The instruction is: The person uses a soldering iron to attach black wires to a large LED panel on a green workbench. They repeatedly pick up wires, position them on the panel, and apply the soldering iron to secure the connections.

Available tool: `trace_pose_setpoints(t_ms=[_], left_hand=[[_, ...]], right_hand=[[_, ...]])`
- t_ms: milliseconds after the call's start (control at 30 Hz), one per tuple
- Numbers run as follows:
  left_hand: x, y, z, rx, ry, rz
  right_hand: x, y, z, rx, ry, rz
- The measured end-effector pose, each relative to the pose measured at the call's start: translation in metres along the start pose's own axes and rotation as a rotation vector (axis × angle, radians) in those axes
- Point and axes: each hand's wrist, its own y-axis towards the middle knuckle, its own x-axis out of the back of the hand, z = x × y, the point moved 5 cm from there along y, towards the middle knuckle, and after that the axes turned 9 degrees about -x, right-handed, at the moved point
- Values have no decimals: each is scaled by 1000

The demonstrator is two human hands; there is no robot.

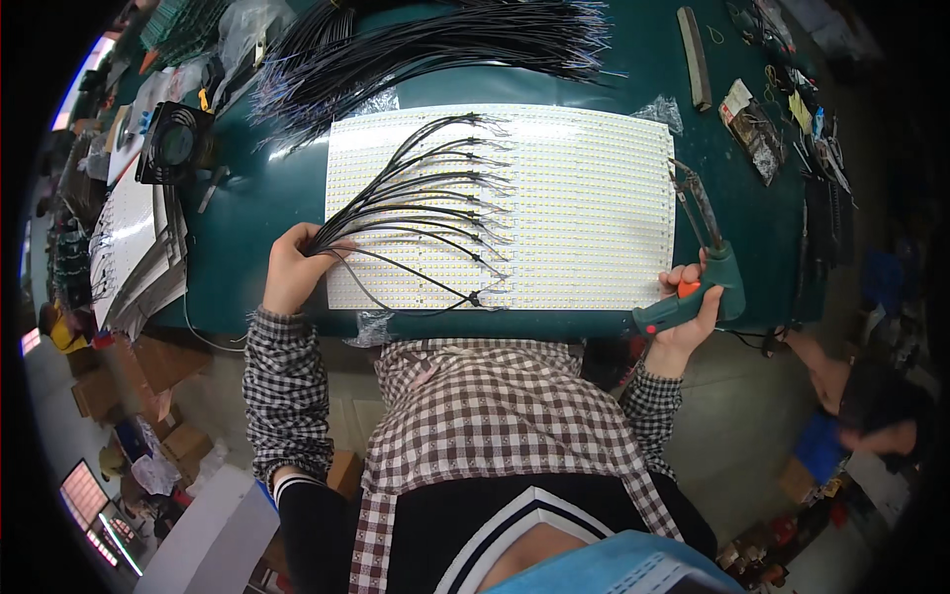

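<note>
My left hand (pixel 294 267) is closed round a bunch of black cables (pixel 371 203) at the left edge of a white LED board panel (pixel 584 208). From my grip the cables fan out to the right, and their thin stripped wire ends lie in a column down the panel's middle. One cable loops below the others near the front edge. My right hand (pixel 685 312) grips a green gun-shaped soldering iron (pixel 727 287) with an orange trigger, just off the panel's right edge. Its metal tip points up and away from me, beside the panel's far right corner.
A thick bundle of black cables (pixel 445 45) lies across the far side of the green table (pixel 247 213). At the left stand a small black fan (pixel 173 146) and stacked white panels (pixel 139 247). A grey bar (pixel 694 59) and a plastic packet (pixel 752 129) lie far right. Another person's arm (pixel 816 366) shows right.
</note>
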Motion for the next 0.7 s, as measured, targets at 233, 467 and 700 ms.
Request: trace_pose_setpoints(t_ms=[233,467,700], left_hand=[[12,-22,-16,-175,-81,-137],[36,-18,-28,-151,-435,-83],[230,-7,-107,-536,288,-211]], right_hand=[[-4,1,-2,20,40,56],[4,12,-9,29,146,122],[30,30,10,124,337,83]])
